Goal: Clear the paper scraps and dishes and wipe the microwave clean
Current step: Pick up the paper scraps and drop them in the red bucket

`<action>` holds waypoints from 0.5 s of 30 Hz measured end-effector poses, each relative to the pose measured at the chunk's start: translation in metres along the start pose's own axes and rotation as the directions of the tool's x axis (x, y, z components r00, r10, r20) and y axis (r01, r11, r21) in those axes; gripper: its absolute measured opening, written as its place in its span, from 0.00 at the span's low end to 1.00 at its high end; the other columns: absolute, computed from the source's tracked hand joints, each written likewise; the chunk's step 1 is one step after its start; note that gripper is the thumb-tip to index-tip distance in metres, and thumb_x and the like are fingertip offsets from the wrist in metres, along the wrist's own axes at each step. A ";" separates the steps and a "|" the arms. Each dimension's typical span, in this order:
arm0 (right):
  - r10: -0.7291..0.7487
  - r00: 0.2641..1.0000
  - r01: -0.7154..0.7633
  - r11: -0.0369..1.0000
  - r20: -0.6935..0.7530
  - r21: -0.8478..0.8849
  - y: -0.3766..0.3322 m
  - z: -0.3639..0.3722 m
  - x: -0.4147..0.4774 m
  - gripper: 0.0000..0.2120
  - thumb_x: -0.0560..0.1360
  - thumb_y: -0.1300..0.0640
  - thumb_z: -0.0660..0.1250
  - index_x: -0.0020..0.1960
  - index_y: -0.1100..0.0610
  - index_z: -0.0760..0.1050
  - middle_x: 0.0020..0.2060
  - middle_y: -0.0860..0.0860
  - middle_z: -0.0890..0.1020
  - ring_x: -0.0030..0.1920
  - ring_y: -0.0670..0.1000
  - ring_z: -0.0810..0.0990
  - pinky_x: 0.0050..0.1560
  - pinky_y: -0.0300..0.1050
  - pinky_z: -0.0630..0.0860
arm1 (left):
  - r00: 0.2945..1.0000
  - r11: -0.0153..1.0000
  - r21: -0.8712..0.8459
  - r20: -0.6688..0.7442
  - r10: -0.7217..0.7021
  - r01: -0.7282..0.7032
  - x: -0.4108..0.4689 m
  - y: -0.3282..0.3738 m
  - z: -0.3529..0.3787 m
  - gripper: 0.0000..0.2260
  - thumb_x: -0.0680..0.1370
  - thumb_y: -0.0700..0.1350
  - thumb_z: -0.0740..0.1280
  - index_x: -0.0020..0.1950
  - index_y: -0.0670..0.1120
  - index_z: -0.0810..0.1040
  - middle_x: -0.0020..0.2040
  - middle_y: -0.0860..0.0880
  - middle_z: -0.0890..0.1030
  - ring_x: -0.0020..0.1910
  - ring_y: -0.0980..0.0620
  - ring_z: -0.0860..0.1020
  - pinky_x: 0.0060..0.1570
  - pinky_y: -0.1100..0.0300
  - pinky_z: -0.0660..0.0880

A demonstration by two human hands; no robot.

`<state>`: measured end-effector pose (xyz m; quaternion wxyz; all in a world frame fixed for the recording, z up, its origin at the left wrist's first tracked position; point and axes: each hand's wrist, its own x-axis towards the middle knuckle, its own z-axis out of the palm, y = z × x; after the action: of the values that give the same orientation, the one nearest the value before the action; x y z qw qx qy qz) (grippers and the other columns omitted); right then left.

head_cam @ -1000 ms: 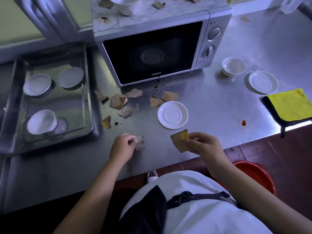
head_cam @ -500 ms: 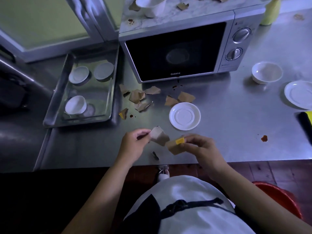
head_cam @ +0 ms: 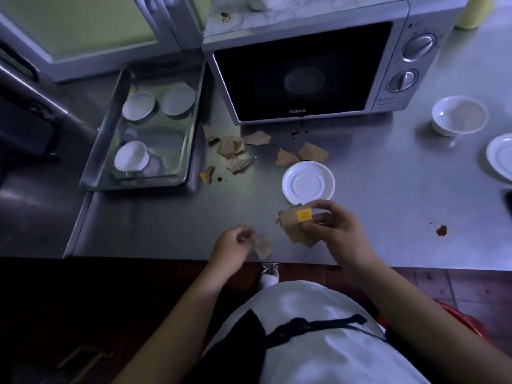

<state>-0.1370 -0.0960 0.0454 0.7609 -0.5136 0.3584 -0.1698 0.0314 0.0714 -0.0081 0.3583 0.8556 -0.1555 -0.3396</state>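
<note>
My right hand [head_cam: 336, 231] pinches a stack of brown paper scraps with a yellow patch [head_cam: 297, 227] above the counter's front edge. My left hand [head_cam: 231, 246] pinches another small brown scrap [head_cam: 263, 248] just left of it. More torn brown scraps [head_cam: 231, 146] lie in front of the silver microwave [head_cam: 304, 70], whose door is closed. A white saucer [head_cam: 308, 182] sits just beyond my right hand. A white bowl [head_cam: 458, 115] and a second saucer [head_cam: 501, 156] stand at the right.
A steel tray [head_cam: 188, 151] at the left holds three white dishes. Brown stains [head_cam: 441, 230] mark the steel counter, and another stain lies by the microwave's foot [head_cam: 299, 133]. A red bin [head_cam: 471, 325] stands on the floor at lower right. Scraps and a white dish sit on the microwave's top.
My left hand lifted a scrap towards the right hand, then dropped back towards the counter's edge still holding a scrap. The right hand's stack looks thicker. The view has shifted left.
</note>
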 end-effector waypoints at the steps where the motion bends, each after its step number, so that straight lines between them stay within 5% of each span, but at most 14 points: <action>1: -0.006 1.000 0.005 1.000 -0.016 -0.021 0.001 -0.003 0.000 0.14 0.72 0.73 0.71 0.48 0.55 0.83 0.35 0.56 0.85 0.34 0.53 0.82 0.34 0.46 0.79 | 0.999 0.989 0.142 0.005 -0.039 0.038 0.005 -0.013 0.003 0.10 0.75 0.43 0.74 0.55 0.46 0.81 0.49 0.51 0.83 0.47 0.51 0.80 0.49 0.58 0.76; 5: -0.007 0.998 0.003 0.998 -0.068 -0.063 0.001 -0.013 -0.007 0.11 0.71 0.72 0.71 0.42 0.57 0.84 0.36 0.58 0.85 0.34 0.55 0.83 0.35 0.45 0.79 | 0.999 0.929 0.369 0.022 -0.037 0.026 0.016 -0.038 0.014 0.22 0.71 0.46 0.77 0.62 0.44 0.78 0.58 0.46 0.77 0.54 0.47 0.78 0.55 0.54 0.76; 12: 0.042 0.985 -0.048 0.999 -0.167 -0.027 0.001 -0.014 -0.016 0.06 0.71 0.76 0.68 0.45 0.68 0.79 0.34 0.61 0.84 0.30 0.53 0.81 0.32 0.45 0.77 | 0.988 0.856 0.493 0.097 0.122 -0.154 0.034 -0.025 0.029 0.09 0.71 0.43 0.74 0.40 0.51 0.74 0.47 0.49 0.75 0.47 0.49 0.75 0.46 0.57 0.73; 15: 0.039 0.984 -0.046 0.998 -0.176 -0.031 0.000 -0.010 -0.017 0.07 0.71 0.77 0.68 0.44 0.68 0.79 0.32 0.58 0.83 0.30 0.52 0.81 0.32 0.44 0.78 | 0.988 0.906 0.397 0.103 0.113 -0.145 0.042 -0.022 0.028 0.09 0.72 0.42 0.73 0.38 0.51 0.75 0.42 0.52 0.79 0.44 0.49 0.78 0.43 0.58 0.73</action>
<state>-0.1554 -0.0918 0.0496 0.7206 -0.5022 0.4379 -0.1917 0.0429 0.0516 -0.0578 0.1897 0.8851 -0.2921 -0.3087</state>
